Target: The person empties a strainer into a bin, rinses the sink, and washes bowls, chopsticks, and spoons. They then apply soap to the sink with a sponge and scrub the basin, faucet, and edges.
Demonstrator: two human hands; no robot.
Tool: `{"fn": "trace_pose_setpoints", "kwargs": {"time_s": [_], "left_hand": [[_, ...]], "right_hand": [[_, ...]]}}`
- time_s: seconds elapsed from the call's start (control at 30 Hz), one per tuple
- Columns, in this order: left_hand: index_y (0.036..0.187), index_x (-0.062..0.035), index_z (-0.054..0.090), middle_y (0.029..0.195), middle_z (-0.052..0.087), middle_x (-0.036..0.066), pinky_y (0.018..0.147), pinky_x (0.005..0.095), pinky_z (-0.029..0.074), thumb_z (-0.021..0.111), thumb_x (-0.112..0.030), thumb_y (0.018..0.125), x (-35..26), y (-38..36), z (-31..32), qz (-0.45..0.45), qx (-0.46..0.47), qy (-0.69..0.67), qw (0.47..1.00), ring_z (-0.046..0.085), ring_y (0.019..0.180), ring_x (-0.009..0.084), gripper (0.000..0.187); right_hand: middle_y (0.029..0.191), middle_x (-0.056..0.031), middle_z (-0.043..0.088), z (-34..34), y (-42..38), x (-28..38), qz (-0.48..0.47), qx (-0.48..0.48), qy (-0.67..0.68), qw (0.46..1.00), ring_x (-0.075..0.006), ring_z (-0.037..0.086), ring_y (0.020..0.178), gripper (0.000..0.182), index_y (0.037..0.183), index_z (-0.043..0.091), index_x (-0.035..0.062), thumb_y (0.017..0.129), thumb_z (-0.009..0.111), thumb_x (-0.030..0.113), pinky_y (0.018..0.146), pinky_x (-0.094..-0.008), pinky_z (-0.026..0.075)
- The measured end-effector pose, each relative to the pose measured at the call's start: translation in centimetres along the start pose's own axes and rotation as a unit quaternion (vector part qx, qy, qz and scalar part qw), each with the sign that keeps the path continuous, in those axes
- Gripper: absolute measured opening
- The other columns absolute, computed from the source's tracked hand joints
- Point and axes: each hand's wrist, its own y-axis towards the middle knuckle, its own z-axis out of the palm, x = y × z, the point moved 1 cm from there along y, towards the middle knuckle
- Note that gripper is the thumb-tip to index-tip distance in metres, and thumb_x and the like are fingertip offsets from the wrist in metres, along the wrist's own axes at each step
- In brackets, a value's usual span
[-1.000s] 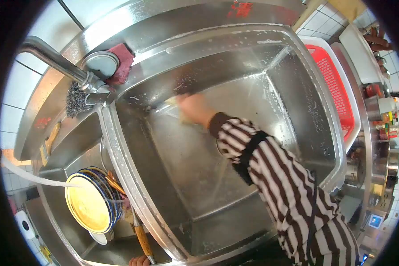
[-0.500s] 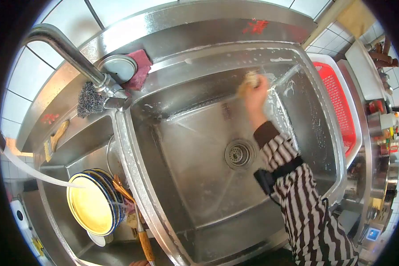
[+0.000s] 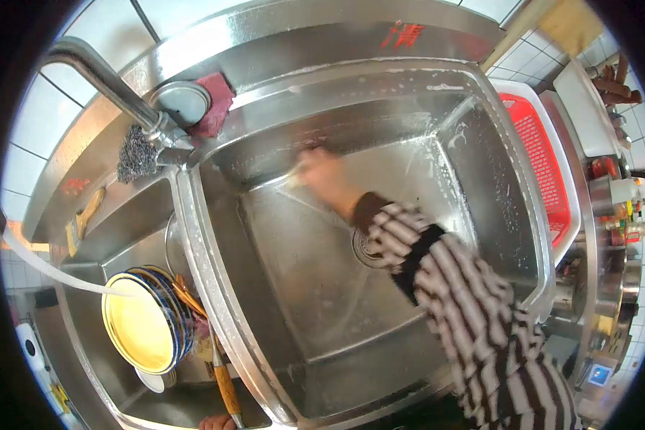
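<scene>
My right hand (image 3: 324,179), in a striped sleeve and blurred by motion, is closed around a small yellowish sponge (image 3: 294,177). It presses low against the back wall of the large steel sink basin (image 3: 322,294), near its back left corner. The wrist partly covers the round drain (image 3: 366,247). Only the fingers of my left hand (image 3: 217,423) show at the bottom edge, curled together over the sink's front rim beside a wooden-handled utensil (image 3: 226,390).
In the left basin, a hose (image 3: 50,271) runs onto stacked yellow plates (image 3: 137,322). A faucet (image 3: 111,82), steel wool (image 3: 136,154), a round lid (image 3: 183,104), a pink cloth (image 3: 213,104) and a brush (image 3: 84,221) line the ledge. A red basket (image 3: 537,158) stands right.
My right hand has swept left with the sponge along the back of the large basin, from near the back right corner. My left fingers show more at the bottom edge. The view has shifted slightly.
</scene>
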Motion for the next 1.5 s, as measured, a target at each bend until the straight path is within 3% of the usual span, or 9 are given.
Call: {"fn": "trace_pose_setpoints", "kwargs": {"time_s": [0.23,0.43,0.53,0.67,0.8,0.93,1.03,1.13,1.5], "left_hand": [[0.093,0.0037,0.053,0.091,0.052,0.02,0.074,0.0448,0.037,0.04,-0.027,0.083,-0.7,1.0,-0.5,-0.002,-0.006,-0.022,1.0,0.05,0.083,0.0343,0.035],[0.094,0.0042,0.052,0.092,0.052,0.021,0.077,0.0464,0.037,0.04,-0.028,0.084,-1.4,1.8,-0.9,-0.023,-0.013,-0.013,1.0,0.049,0.083,0.0372,0.036],[0.094,0.0038,0.052,0.092,0.052,0.021,0.076,0.0468,0.037,0.04,-0.028,0.084,-0.8,1.1,-0.8,0.012,0.004,0.011,1.0,0.049,0.083,0.0369,0.036],[0.095,0.0033,0.051,0.092,0.052,0.021,0.075,0.0468,0.037,0.04,-0.03,0.085,-0.6,1.4,-0.9,0.026,0.015,-0.008,1.0,0.05,0.083,0.0364,0.036],[0.097,0.0024,0.051,0.094,0.052,0.021,0.074,0.0471,0.038,0.038,-0.032,0.086,0.1,0.6,-0.2,0.017,0.009,-0.033,0.999,0.05,0.082,0.0365,0.038],[0.098,0.0018,0.051,0.094,0.051,0.022,0.073,0.0481,0.038,0.035,-0.033,0.086,0.6,0.0,-0.1,0.022,0.03,-0.011,0.999,0.05,0.082,0.0366,0.04],[0.097,0.002,0.05,0.094,0.052,0.021,0.073,0.0487,0.038,0.035,-0.033,0.086,0.2,0.5,-0.5,0.001,0.062,-0.019,0.998,0.05,0.082,0.0368,0.04],[0.096,0.002,0.051,0.095,0.052,0.02,0.073,0.0478,0.039,0.035,-0.033,0.086,-0.2,1.0,-0.7,-0.007,0.048,-0.035,0.998,0.05,0.083,0.0361,0.04],[0.1,-0.0009,0.052,0.095,0.055,0.018,0.076,0.0463,0.04,0.032,-0.034,0.088,-0.2,0.9,0.1,0.024,-0.039,-0.055,0.997,0.052,0.086,0.0316,0.041]], "right_hand": [[0.085,-0.0137,0.058,-5.7,-13.0,-19.1,0.428,0.074,-0.133,0.891,-0.0296,0.058,0.079,0.02,0.092,0.062,0.0108,0.078,0.051,0.019,0.064,-0.0404,0.047],[0.091,-0.0186,0.053,2.7,-5.6,-3.6,0.411,-0.087,0.069,0.905,-0.0353,0.049,0.087,0.023,0.094,0.054,-0.0006,0.083,0.041,0.016,0.079,-0.0461,0.035],[0.099,-0.0097,0.053,5.7,-4.2,6.5,0.094,-0.107,0.086,0.986,-0.0255,0.047,0.091,0.025,0.1,0.053,0.0062,0.079,0.044,0.017,0.074,-0.0407,0.035],[0.105,-0.0082,0.052,2.0,-4.2,10.1,-0.028,0.076,0.153,0.985,-0.023,0.048,0.094,0.03,0.101,0.057,0.0122,0.072,0.049,0.015,0.079,-0.04,0.035],[0.101,-0.0052,0.055,-0.6,-8.3,4.0,-0.35,0.072,0.289,0.888,-0.0237,0.048,0.097,0.032,0.094,0.061,0.0146,0.062,0.06,0.014,0.089,-0.0394,0.033],[0.075,-0.0089,0.059,-3.9,-9.5,-9.6,-0.068,-0.025,0.229,0.971,-0.0261,0.056,0.072,0.014,0.08,0.065,0.0117,0.069,0.056,0.01,0.065,-0.0335,0.045],[0.088,-0.0132,0.052,-6.6,-15.1,-16.6,0.101,0.0,-0.167,0.981,-0.0312,0.052,0.079,0.033,0.104,0.057,0.0098,0.072,0.053,0.011,0.065,-0.0371,0.044],[0.091,-0.0155,0.047,-6.8,-17.2,-15.3,0.276,0.105,-0.153,0.943,-0.0329,0.049,0.081,0.044,0.118,0.046,0.0102,0.074,0.05,0.01,0.065,-0.0394,0.043],[0.09,-0.0186,0.049,-7.3,-12.7,-7.1,0.131,0.132,0.075,0.98,-0.0326,0.052,0.082,0.046,0.118,0.047,0.006,0.072,0.051,0.005,0.071,-0.0401,0.045]]}}
